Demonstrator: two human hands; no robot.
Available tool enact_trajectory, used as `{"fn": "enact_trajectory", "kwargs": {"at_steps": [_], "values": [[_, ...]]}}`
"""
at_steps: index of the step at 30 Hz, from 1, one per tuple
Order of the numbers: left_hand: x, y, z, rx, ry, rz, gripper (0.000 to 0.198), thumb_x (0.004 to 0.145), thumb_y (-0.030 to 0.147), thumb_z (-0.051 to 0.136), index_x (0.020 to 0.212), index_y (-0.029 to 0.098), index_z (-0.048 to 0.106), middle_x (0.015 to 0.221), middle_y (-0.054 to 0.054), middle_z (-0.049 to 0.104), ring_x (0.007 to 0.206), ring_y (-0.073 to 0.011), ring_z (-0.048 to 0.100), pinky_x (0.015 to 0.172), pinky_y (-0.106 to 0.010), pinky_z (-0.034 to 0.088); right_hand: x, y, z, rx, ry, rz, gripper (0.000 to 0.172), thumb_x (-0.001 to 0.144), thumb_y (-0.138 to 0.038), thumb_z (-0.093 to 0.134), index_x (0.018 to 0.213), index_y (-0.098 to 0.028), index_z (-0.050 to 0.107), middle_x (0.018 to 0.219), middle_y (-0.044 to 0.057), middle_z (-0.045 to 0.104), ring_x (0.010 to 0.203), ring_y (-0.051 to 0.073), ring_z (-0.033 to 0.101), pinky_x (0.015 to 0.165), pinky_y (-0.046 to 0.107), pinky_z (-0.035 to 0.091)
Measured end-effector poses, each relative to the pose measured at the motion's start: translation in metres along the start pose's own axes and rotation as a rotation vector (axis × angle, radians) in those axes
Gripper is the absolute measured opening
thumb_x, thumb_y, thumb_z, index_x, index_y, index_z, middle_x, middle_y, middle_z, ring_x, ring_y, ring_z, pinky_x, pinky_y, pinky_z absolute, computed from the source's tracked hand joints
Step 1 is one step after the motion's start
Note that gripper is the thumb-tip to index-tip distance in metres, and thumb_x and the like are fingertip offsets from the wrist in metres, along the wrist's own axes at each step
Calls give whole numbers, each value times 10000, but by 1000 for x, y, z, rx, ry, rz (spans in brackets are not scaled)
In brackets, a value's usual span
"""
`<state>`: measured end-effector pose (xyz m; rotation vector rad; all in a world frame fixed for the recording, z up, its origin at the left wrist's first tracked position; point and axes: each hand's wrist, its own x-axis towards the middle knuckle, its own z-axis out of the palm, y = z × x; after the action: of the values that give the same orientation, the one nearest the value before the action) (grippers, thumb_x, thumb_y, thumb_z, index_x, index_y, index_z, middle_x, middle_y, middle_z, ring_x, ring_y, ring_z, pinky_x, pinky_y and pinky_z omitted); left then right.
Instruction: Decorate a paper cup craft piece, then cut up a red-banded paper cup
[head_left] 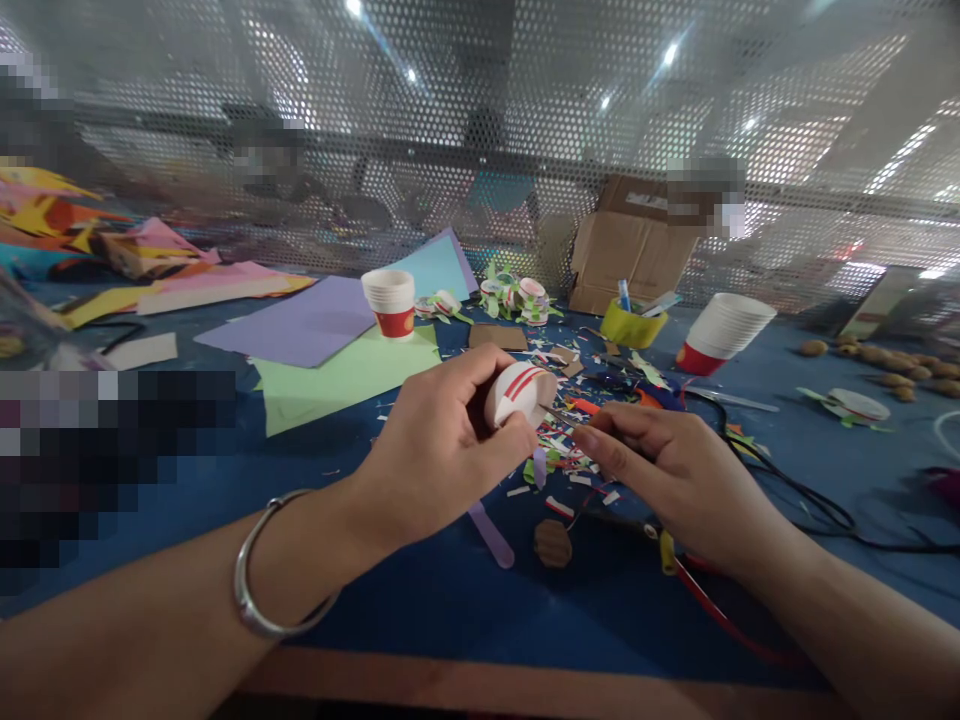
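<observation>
My left hand [442, 440], with a silver bangle on its wrist, is closed around a cut piece of white paper cup [517, 393] with red stripes. The piece is tilted, its open side facing right. My right hand [660, 455] pinches a thin, dark metal tool [559, 414], whose tip reaches the cup piece's edge; its kind cannot be made out. Below the hands lie a round brown cardboard piece [553, 543] and a purple craft stick [492, 535]. Paper scraps [577, 465] are scattered beneath and between both hands.
Stacked paper cups [388, 300] stand on green paper [330, 385], and another cup stack [724, 335] leans at right. Behind are paper-cup turtles [517, 298], a yellow pen holder [634, 325] and a cardboard box [634, 245]. A black cable [795, 490] crosses the right side near walnuts [900, 362].
</observation>
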<state>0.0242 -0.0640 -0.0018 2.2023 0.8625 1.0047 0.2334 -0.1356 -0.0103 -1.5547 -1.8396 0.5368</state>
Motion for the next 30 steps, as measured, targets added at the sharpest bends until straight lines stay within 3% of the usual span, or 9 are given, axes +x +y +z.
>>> {"fn": "enact_trajectory", "kwargs": {"at_steps": [8,16,21,25,30], "values": [[-4,8,2,302,101,211,185,759,142,659,943,152,671,730,30,605,659,-114,524,615,-246,407,-4,-5,-2,-22,3,15,433,987,-524,529,696,-205,557,633,-38,483,602,112,424,547,256,324],[-1,5,0,-71,-5,-36,212,821,212,623,1015,179,704,874,0,699,734,-143,605,618,-253,456,-3,-4,-3,-30,6,-2,438,994,-495,530,666,-205,525,625,-44,456,591,106,406,542,259,311],[2,-1,3,-196,-22,-111,212,816,210,624,1006,178,711,882,-4,704,740,-142,592,622,-257,458,-2,-1,-2,11,-32,33,451,991,-530,521,677,-206,539,636,-42,472,610,110,424,556,260,329],[5,-2,3,-191,-18,-131,200,817,229,623,989,171,706,877,-8,702,728,-141,591,582,-250,433,-3,2,-2,9,-30,36,462,988,-552,517,682,-207,538,639,-44,463,615,111,419,562,261,326],[5,1,0,51,32,-31,128,787,221,630,894,174,682,742,21,659,639,-122,541,542,-246,389,-2,1,-2,4,-13,48,443,974,-568,535,711,-211,553,636,-46,465,598,111,398,528,260,308]]}}
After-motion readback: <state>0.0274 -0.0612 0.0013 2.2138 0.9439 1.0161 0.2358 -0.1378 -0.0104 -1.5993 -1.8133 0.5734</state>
